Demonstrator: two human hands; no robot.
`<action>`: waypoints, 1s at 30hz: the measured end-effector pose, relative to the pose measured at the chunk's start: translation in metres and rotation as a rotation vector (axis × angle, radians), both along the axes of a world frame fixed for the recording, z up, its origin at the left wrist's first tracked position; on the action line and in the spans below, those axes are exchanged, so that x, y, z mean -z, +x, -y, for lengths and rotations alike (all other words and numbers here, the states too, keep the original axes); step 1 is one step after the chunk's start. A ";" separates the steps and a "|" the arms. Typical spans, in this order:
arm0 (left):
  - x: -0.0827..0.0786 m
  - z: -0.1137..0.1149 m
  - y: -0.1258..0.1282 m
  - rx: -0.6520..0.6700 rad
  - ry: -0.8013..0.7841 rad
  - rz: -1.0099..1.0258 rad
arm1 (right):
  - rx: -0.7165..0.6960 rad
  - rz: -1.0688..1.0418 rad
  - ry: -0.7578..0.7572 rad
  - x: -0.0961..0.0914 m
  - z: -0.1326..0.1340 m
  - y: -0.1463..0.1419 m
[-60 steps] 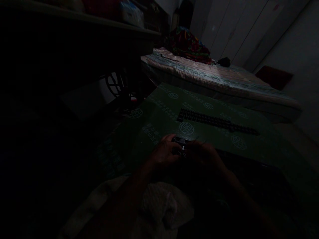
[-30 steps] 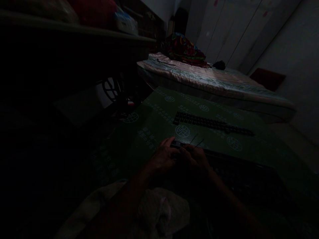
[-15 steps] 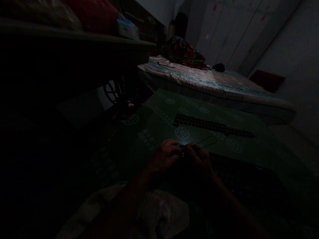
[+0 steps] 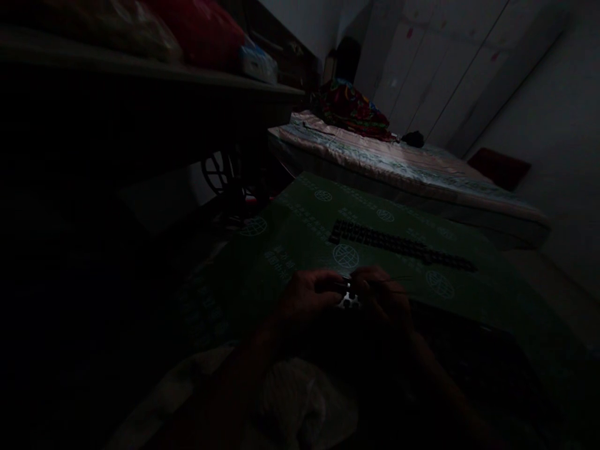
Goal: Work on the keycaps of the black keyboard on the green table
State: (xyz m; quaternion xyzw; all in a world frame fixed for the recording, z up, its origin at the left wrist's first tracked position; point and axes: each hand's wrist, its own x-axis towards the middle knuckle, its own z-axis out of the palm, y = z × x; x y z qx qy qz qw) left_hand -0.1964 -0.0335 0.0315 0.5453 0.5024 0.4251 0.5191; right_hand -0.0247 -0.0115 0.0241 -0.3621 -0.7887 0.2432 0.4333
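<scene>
The room is very dim. My left hand [image 4: 307, 295] and my right hand [image 4: 387, 297] meet over the near edge of a green printed sheet [image 4: 300, 231]. Both are closed in a pinch on a small dark beaded piece [image 4: 349, 300] that glints between them. A thin thread or wire [image 4: 398, 281] sticks out to the right from my right fingers. A long strip of dark beadwork [image 4: 398, 245] lies flat on the sheet just beyond my hands.
A pale cloth [image 4: 290, 400] lies over my lap. A low bed [image 4: 403, 169] with a bright bundle of cloth [image 4: 351, 107] runs behind the sheet. A dark table [image 4: 154, 75] with a treadle wheel [image 4: 218, 172] under it stands at left.
My hands have stayed together, dipping to the sheet and lifting a little again. The small piece now shows brighter between my fingers. The view has shifted slightly.
</scene>
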 end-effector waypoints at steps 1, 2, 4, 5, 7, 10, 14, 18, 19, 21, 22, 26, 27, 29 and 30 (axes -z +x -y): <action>0.000 0.000 -0.002 -0.040 -0.014 0.012 | 0.008 0.017 0.012 -0.001 -0.001 0.000; 0.000 -0.001 -0.003 -0.076 -0.023 0.021 | 0.006 0.042 0.006 -0.002 -0.003 -0.001; 0.001 -0.003 -0.007 -0.119 -0.036 0.043 | -0.049 0.112 -0.039 -0.005 -0.007 -0.003; 0.001 -0.004 -0.008 -0.132 -0.042 0.063 | -0.096 0.143 -0.068 -0.006 -0.010 -0.004; 0.003 -0.006 -0.011 -0.154 -0.053 0.124 | -0.194 0.192 -0.119 -0.008 -0.014 -0.006; 0.005 -0.008 -0.014 -0.175 -0.058 0.245 | -0.247 0.235 -0.125 -0.010 -0.020 -0.010; 0.005 -0.008 -0.014 -0.196 -0.086 0.385 | -0.192 0.276 -0.094 -0.008 -0.027 -0.014; 0.004 -0.008 -0.013 -0.184 -0.115 0.455 | -0.191 0.225 -0.136 -0.010 -0.028 -0.019; 0.005 -0.009 -0.013 -0.179 -0.130 0.466 | -0.206 0.200 -0.157 -0.011 -0.028 -0.019; 0.007 -0.010 -0.012 -0.178 -0.166 0.464 | -0.230 0.159 -0.213 -0.012 -0.032 -0.020; 0.008 -0.011 -0.012 -0.187 -0.182 0.450 | -0.230 0.146 -0.245 -0.010 -0.036 -0.019; 0.016 -0.018 -0.012 -0.274 -0.220 0.337 | -0.058 0.138 -0.358 0.007 -0.077 -0.013; 0.018 -0.019 -0.012 -0.287 -0.219 0.306 | 0.020 0.161 -0.361 0.013 -0.091 -0.010; 0.020 -0.022 -0.013 -0.295 -0.204 0.234 | 0.133 0.194 -0.329 0.025 -0.118 -0.006; 0.021 -0.022 -0.014 -0.297 -0.193 0.199 | 0.155 0.199 -0.323 0.031 -0.130 -0.005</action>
